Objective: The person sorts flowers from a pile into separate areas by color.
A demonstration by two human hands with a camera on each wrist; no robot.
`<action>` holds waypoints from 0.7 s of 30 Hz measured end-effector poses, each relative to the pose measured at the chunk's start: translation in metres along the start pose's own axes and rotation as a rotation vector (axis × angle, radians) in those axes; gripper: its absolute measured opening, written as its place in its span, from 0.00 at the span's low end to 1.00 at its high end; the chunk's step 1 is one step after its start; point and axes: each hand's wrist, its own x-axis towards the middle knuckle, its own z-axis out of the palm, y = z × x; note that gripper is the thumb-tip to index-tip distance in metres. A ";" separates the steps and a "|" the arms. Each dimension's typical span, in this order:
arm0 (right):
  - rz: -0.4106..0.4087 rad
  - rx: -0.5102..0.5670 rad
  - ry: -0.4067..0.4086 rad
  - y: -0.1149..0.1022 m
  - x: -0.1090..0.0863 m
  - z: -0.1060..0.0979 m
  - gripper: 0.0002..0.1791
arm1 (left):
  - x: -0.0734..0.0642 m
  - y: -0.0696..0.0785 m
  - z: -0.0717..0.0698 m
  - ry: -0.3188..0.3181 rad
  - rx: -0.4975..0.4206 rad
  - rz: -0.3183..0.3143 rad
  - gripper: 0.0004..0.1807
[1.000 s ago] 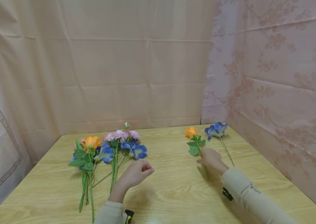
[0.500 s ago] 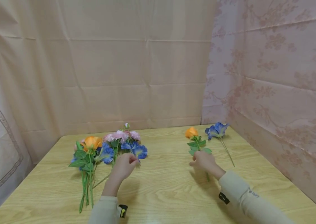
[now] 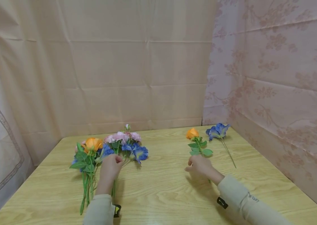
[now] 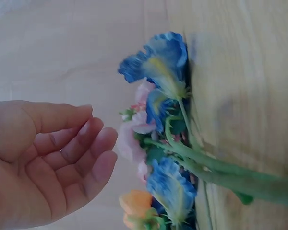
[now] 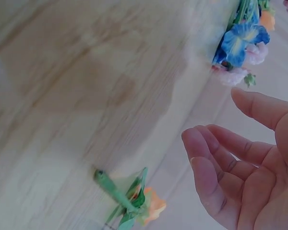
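Note:
My left hand point(image 3: 110, 170) is over the stems of the pink flowers point(image 3: 121, 136), its fingers loosely curled and empty. In the left wrist view the thumb and fingertips lie close together, and green stems point(image 4: 221, 175) run past on the right. Blue irises point(image 3: 140, 153) lie against the pink blooms. My right hand point(image 3: 201, 167) hovers over the stem of a single orange rose point(image 3: 192, 133), hiding part of it. Seen from the right wrist, its thumb stands apart from bent fingers, with nothing held, and the rose's cut stem end point(image 5: 102, 176) points towards the camera.
Farther left lies a bunch with an orange rose point(image 3: 93, 144), green leaves and several stems. A lone blue iris point(image 3: 218, 131) lies at the back right. The wooden table point(image 3: 164, 193) meets a beige curtain point(image 3: 136, 78) behind and a floral cloth point(image 3: 282, 78) on the right.
My left hand has moved left, from beside the blue iris to over the pink flowers' stems. The right hand has let go of the single orange rose and drawn slightly left and nearer.

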 end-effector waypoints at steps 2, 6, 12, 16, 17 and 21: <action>-0.010 0.012 0.002 -0.002 -0.001 0.001 0.13 | 0.000 -0.004 -0.001 0.004 0.019 -0.021 0.02; -0.020 0.032 0.001 -0.005 -0.003 0.003 0.13 | 0.001 -0.011 -0.002 -0.007 0.025 -0.061 0.05; -0.022 0.015 -0.004 -0.009 -0.005 0.006 0.11 | 0.001 -0.022 0.002 0.004 0.030 -0.049 0.12; -0.030 0.010 -0.004 -0.011 -0.006 0.006 0.11 | 0.000 -0.028 0.006 -0.024 0.043 -0.091 0.10; -0.032 0.010 -0.005 -0.012 -0.006 0.006 0.11 | 0.000 -0.028 0.007 -0.038 0.051 -0.106 0.10; -0.039 0.014 -0.009 -0.014 -0.005 0.006 0.11 | 0.000 -0.029 0.009 -0.096 0.092 -0.136 0.12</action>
